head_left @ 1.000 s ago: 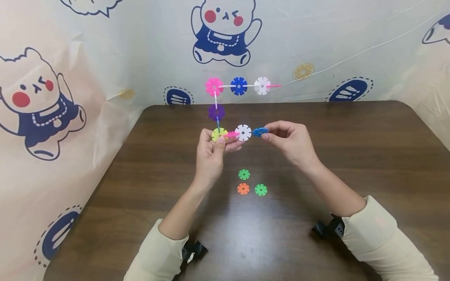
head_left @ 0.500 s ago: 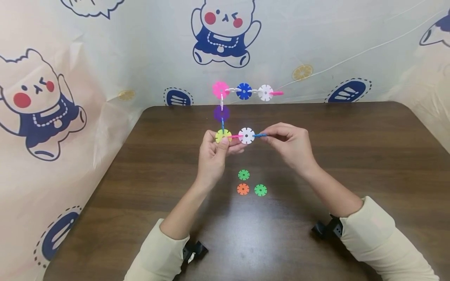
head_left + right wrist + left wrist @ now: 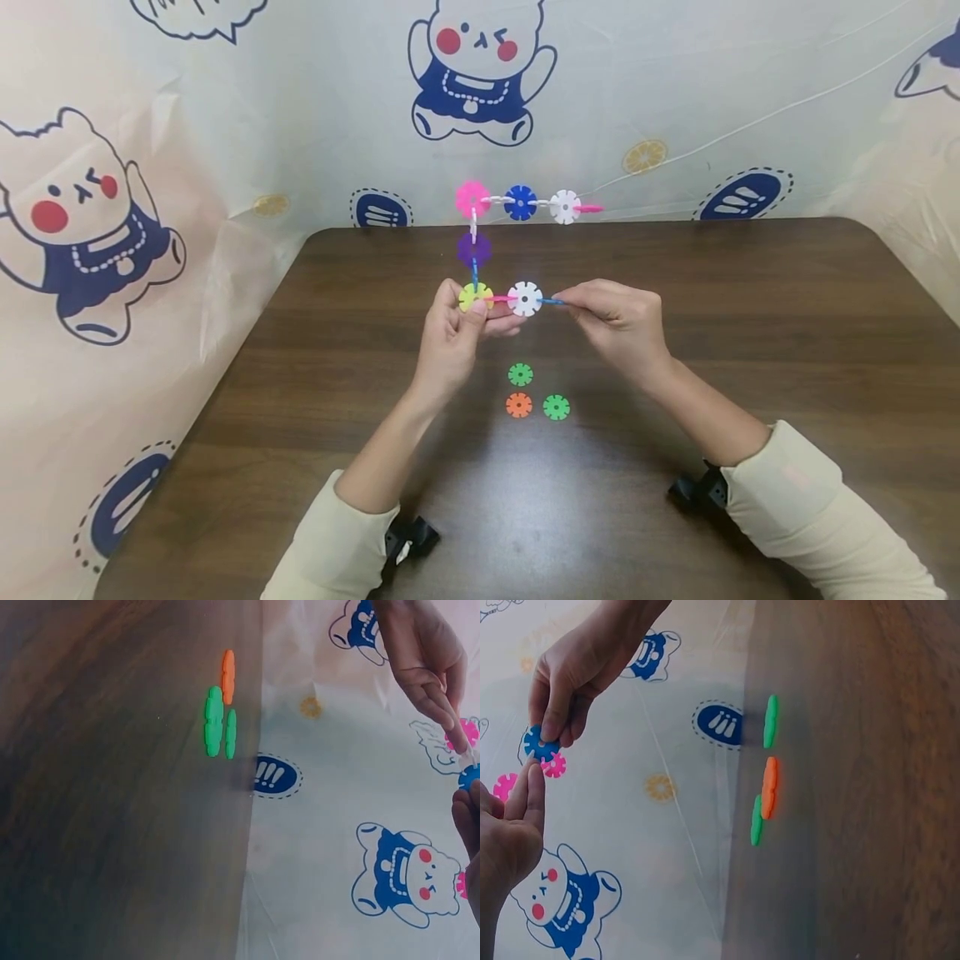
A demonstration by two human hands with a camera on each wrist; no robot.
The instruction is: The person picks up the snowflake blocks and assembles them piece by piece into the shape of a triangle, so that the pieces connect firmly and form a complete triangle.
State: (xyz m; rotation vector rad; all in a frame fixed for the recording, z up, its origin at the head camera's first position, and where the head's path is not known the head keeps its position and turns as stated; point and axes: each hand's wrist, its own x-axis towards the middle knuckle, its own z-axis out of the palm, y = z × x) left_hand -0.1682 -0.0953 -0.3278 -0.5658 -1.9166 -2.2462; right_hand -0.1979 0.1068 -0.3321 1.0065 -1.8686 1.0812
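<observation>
A chain of slotted snowflake discs is held up over the table, joined edge to face. My left hand [image 3: 450, 337] pinches the yellow disc [image 3: 468, 295] at its lower left corner, thumb in front. A pink disc seen edge-on [image 3: 499, 298] links it to a white disc [image 3: 527, 288]. My right hand [image 3: 618, 321] pinches a blue disc [image 3: 534, 738], which sits edge-on at the white disc's right rim. Above the yellow one stand a purple disc [image 3: 482, 250] and a pink corner disc [image 3: 471, 198]; the top row runs right through a dark blue disc [image 3: 521, 197] to another white disc [image 3: 565, 200].
Loose on the brown wooden table [image 3: 300, 375] lie two green discs [image 3: 557, 407] and an orange disc [image 3: 519, 406], close in front of the hands. Behind the table hangs a pale sheet [image 3: 315, 100] printed with cartoon bears.
Both hands and the chain have shifted slightly to the right and down. The blue disc in my right hand has turned from tilted to edge-on against the white disc. The loose discs stay put.
</observation>
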